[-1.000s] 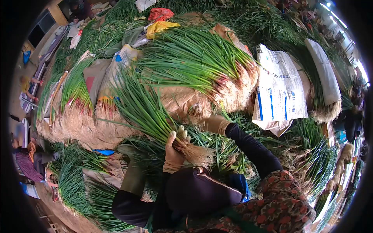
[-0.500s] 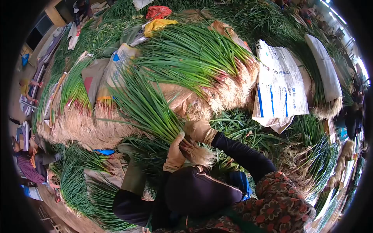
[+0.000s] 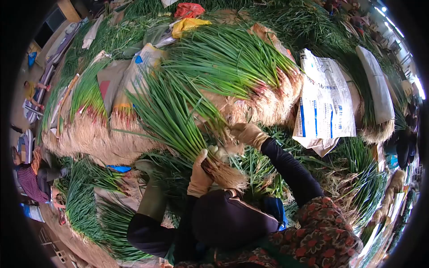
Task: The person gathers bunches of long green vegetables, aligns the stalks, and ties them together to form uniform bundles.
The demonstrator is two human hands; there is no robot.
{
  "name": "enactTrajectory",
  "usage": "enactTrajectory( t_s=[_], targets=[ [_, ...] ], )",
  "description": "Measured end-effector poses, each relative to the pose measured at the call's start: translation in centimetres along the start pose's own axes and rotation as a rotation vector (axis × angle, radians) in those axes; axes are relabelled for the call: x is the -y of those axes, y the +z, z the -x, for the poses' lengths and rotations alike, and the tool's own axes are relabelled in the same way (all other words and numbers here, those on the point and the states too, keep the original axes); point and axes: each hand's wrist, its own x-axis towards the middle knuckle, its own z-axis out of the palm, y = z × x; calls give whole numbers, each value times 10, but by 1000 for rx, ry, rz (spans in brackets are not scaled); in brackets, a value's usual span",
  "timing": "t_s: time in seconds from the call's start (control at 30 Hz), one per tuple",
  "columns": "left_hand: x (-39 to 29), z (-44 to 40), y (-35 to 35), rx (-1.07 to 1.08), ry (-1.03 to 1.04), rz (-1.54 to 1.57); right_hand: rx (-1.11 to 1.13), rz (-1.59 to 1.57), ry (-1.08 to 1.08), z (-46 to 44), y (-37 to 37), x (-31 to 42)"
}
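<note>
Half a second ago the right grip [image 3: 249,135] was against the bunch of green onions [image 3: 181,125] in the left grip [image 3: 200,177]; now it has moved off toward two o'clock, with smaller stalks [image 3: 215,117] at its fingers. The left grip's fingertips [image 3: 220,153], covered then, show again.

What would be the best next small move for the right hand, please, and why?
Probably lower the right hand to lay its small clump against the larger bunch: the left hand grips that bunch near its roots, and both sets of leaves point the same way.
</note>
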Motion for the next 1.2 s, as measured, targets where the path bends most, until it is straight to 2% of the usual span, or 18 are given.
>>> enactTrajectory(
  t_s=[0.03,0.07,0.1,0.17,0.23,0.27,0.4,0.43,0.57,0.6,0.67,0.77,0.83,0.87,0.93,1.0,1.03,1.2],
  targets=[
    [2,1,4,-36,16,17,-68,-134,-39,2,10,-24],
    [3,1,11,-70,31,30,-120,-42,309,9,-13,3],
    [4,2,15,-100,48,39,-145,-12,320,14,-18,-9],
    [3,-1,2,-27,22,-4,-614,674,-136,21,-11,-24],
    [3,-7,-15,46,-4,-77,-521,500,-54,25,-22,17],
    [4,-8,-16,40,-19,-99,-326,453,71,25,-22,36],
    [3,-13,-30,19,-88,-210,216,-663,-55,26,39,65],
    [2,-15,-38,17,-105,-242,246,-204,151,24,39,80],
    [3,7,-11,-93,63,-76,-143,-695,70,-6,84,8],
    [2,5,-24,-93,64,-81,-174,-421,204,6,14,82],
    [2,5,-26,-137,60,-102,26,56,241,-5,11,96],
    [-1,3,-36,-62,49,-104,-29,284,202,-13,23,87],
    [-3,3,-42,-52,65,-72,-106,93,331,-28,23,78],
    [-6,5,-40,-61,71,-122,-216,-81,113,-31,39,44],
    [-10,7,-30,-76,69,-223,-157,-930,122,-36,53,21],
    [-4,2,-25,-72,46,-163,-60,-877,-4,-33,58,17],
    [-1,0,-22,-66,35,-133,-74,-508,-79,-16,64,18],
    [-1,-3,-31,-129,65,-186,-6,-675,373,-22,61,40]
  ],
)
